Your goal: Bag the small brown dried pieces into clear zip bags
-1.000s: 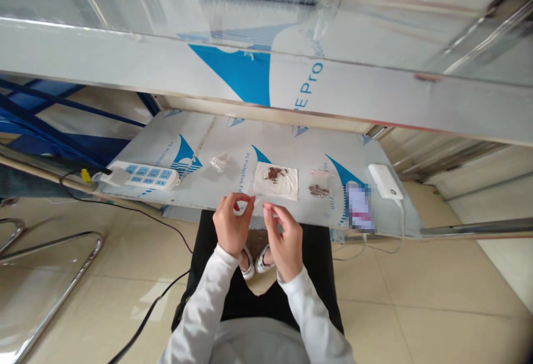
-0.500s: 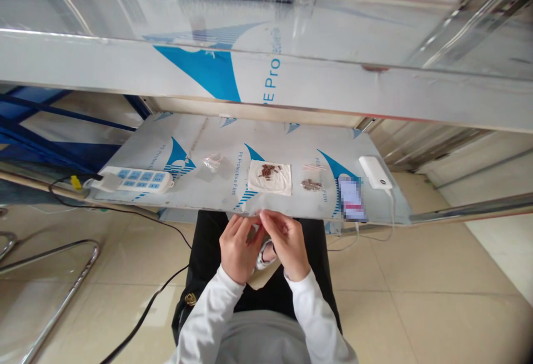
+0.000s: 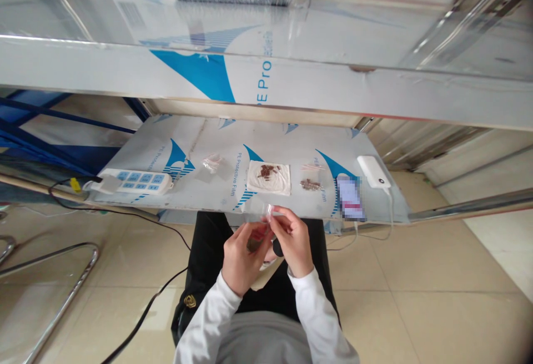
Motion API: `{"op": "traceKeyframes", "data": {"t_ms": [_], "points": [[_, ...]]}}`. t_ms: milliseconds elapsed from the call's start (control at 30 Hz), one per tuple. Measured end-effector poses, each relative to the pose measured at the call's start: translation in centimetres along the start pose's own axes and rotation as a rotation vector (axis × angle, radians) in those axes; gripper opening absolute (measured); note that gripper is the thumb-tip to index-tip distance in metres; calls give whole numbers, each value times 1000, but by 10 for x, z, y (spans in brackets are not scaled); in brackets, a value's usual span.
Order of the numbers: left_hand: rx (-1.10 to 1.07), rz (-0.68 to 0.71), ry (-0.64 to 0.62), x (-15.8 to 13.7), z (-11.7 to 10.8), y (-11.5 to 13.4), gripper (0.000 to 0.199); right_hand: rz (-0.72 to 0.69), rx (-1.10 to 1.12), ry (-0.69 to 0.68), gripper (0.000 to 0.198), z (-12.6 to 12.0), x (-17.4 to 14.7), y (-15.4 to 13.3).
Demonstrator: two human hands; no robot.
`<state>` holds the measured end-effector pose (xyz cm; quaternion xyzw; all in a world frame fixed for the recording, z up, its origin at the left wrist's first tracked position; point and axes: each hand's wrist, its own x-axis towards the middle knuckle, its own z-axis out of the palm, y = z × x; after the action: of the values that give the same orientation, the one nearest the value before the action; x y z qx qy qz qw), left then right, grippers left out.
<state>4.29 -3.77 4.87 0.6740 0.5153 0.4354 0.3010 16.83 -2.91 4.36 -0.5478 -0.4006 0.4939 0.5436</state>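
Note:
My left hand [image 3: 244, 253] and my right hand [image 3: 292, 242] meet just off the shelf's front edge, over my lap. Between their fingertips is a small clear plastic bag [image 3: 270, 208], its upper end sticking up from my right thumb and finger. My left fingertips pinch lower down on it; its contents are too small to tell. Beyond the hands lies a white cloth [image 3: 281, 186] with small brown pieces [image 3: 268, 172] heaped on it. To its right are a clear packet of brown pieces [image 3: 311, 185] and some thin pinkish sticks [image 3: 312, 167].
Left on the shelf [image 3: 200, 192] lie a clear bag of pinkish pieces [image 3: 212, 163] and a power strip [image 3: 139, 181] with a black cable. A phone [image 3: 350, 197] and a white power bank [image 3: 372, 172] sit at right. An upper shelf [image 3: 316, 84] overhangs the back.
The hands have drawn slightly down and apart. My right fingers have lifted, and the clear plastic end now shows above them.

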Motion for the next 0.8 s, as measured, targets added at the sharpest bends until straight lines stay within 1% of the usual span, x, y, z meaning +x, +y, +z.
{"op": "traceKeyframes", "data": {"t_ms": [67, 167, 200, 267, 333, 433, 500, 567, 633, 667, 767, 800], "points": [[1, -49, -30, 0, 2, -3, 8, -50, -56, 60, 22, -2, 0, 4], [19, -86, -39, -1, 5, -6, 7, -183, -253, 80, 5, -6, -1, 9], [33, -84, -29, -2, 5, -7, 6, -223, -324, 68, 6, -7, -2, 9], [78, -58, -3, -3, 6, -7, 5, -286, -444, 45, 15, -8, -2, 9], [145, -2, 10, -5, 7, -6, 6, -319, -533, 27, 21, -9, -2, 7], [266, 120, 6, -5, 8, -2, 9, -311, -598, -28, 26, -10, -3, 4], [315, 194, -11, -3, 6, 3, 11, -288, -586, -74, 31, -13, -3, 3], [339, 245, -54, 0, 0, 9, 12, -261, -558, -103, 32, -18, -2, 2], [363, 269, -120, 4, -9, 13, 5, -232, -563, -115, 30, -24, -1, 2], [376, 277, -150, 7, -13, 14, 11, -217, -582, -126, 30, -27, 0, 1], [384, 313, -262, 14, -19, 10, 66, -182, -665, -211, 28, -31, 1, -3], [372, 323, -308, 16, -18, 7, 79, -179, -693, -254, 28, -30, 0, -6]]}}
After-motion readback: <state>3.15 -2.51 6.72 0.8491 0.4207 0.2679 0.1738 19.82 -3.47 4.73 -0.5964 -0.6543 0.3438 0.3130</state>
